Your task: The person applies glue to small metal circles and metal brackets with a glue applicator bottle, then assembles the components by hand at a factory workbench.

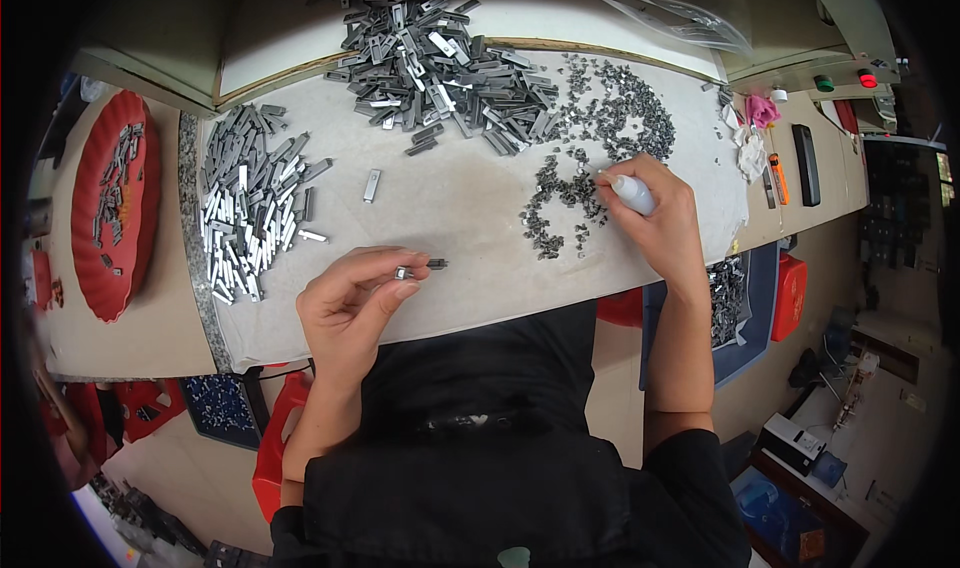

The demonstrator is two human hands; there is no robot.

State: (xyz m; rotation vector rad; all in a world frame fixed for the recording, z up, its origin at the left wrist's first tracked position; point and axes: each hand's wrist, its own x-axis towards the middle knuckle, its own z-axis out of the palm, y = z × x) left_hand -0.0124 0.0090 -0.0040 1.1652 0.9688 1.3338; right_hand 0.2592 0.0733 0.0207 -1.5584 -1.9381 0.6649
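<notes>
Thumb and forefinger were pressed together over on the left! The left hand [345, 303] had a slim metal part [404, 273] nipped between them, its dark end [438, 264] poking out to the right, long axis running roughly crosswise; whether that was all one piece, the fingertips hid. And across the pale worktop [470, 208], the right hand [660, 206]: fingers curled around a white squeeze bottle [632, 194] (tucked in toward the palm, that one), fingertips right at the edge of the scattered small metal clips [576, 194]. Was there a clip in that grip? Too small to tell. Here was the relation that mattered: the clips lay to the right of the held part and somewhat farther from the body, so its dark end pointed broadly their way. The right hand was plainly the nearer to them; the left stood well apart. Beyond the left hand, one lone silver part [372, 186] lay nearly end-on to the body, between the silver pile [243, 180] and the heap of long parts [443, 93].
</notes>
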